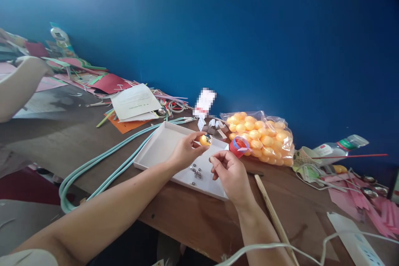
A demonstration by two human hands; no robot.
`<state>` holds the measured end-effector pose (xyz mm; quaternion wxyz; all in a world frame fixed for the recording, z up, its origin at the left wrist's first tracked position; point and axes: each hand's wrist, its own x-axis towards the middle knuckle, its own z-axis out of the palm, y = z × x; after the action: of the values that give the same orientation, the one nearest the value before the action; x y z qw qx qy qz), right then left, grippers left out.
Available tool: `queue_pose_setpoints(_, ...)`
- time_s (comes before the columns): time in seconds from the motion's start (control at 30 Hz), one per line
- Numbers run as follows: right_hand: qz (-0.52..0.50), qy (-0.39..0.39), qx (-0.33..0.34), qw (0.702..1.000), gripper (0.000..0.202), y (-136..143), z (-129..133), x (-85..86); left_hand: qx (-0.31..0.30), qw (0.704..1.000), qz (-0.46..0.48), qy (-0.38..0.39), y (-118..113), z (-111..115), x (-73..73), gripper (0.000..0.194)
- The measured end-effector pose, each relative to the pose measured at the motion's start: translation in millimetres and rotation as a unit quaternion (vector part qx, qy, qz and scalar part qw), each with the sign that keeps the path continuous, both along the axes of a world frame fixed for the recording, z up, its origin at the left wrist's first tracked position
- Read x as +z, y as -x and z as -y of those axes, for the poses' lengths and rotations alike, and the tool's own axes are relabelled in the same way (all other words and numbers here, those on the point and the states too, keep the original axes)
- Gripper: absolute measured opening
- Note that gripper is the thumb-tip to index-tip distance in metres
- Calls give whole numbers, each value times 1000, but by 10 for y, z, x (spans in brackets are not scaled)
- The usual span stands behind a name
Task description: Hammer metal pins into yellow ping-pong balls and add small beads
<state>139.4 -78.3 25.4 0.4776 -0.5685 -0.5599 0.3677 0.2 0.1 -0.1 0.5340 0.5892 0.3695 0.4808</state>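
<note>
My left hand (pixel 183 150) grips a small orange ball (pixel 204 141) between thumb and fingers; a dark, shiny patch shows on its upper side. Close by on the right, my right hand (pixel 230 172) is pinched, and whatever its fingertips may hold is too small to make out. Both hands are over a shallow white box lid (pixel 156 145), in which several small metal balls (pixel 195 171) lie loose. Just behind the right hand sits a red roll of tape (pixel 238 146). A clear bag of orange balls (pixel 258 133) stands behind that.
Pale green tubing (pixel 102 162) loops left of the lid. A wooden stick (pixel 269 212), white cable (pixel 268 247) and power strip (pixel 355 237) lie to the right. A plastic bottle (pixel 333 149) leans near the blue wall. Another person's arm (pixel 21 83) reaches over papers at left.
</note>
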Motion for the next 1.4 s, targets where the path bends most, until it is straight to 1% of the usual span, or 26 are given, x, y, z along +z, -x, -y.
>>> queue_pose_setpoints(0.13, -65, -11, -23, 998, 19, -15, 59, -48, -65, 994, 56, 62, -20, 31, 44, 48)
queue_pose_setpoints(0.23, -92, -22, -44, 995, 20, -38, 76, -108, -97, 989, 66, 89, -14, 33, 52, 52)
queue_pose_setpoints(0.37, -107, -30, -35, 993, 19, -68, 84, -143, -125, 985, 65, 95, 6, 24, 40, 55)
queue_pose_setpoints(0.53, -132, -24, -23, 991, 14, -73, 91, -149, -145, 984, 59, 88, 5, 32, 26, 54)
queue_pose_setpoints(0.77, -201, -21, -8, 979, 12, -70, 48, -226, -157, 982, 44, 93, -1, 47, 35, 53)
queue_pose_setpoints(0.9, -261, -13, -11, 965, 13, -77, 10, -259, -164, 982, 35, 82, 0, 50, 38, 51)
queue_pose_setpoints(1.07, -327, 14, -13, 945, 14, -86, -15, -252, -165, 983, 27, 83, -3, 52, 28, 52)
queue_pose_setpoints(1.27, -374, 47, -13, 926, 17, -101, -41, -250, -139, 990, -17, 32, -6, 60, 17, 48)
queue_pose_setpoints(1.4, -389, 59, -9, 919, 17, -115, -59, -257, -129, 991, -43, 10, -7, 78, 10, 47)
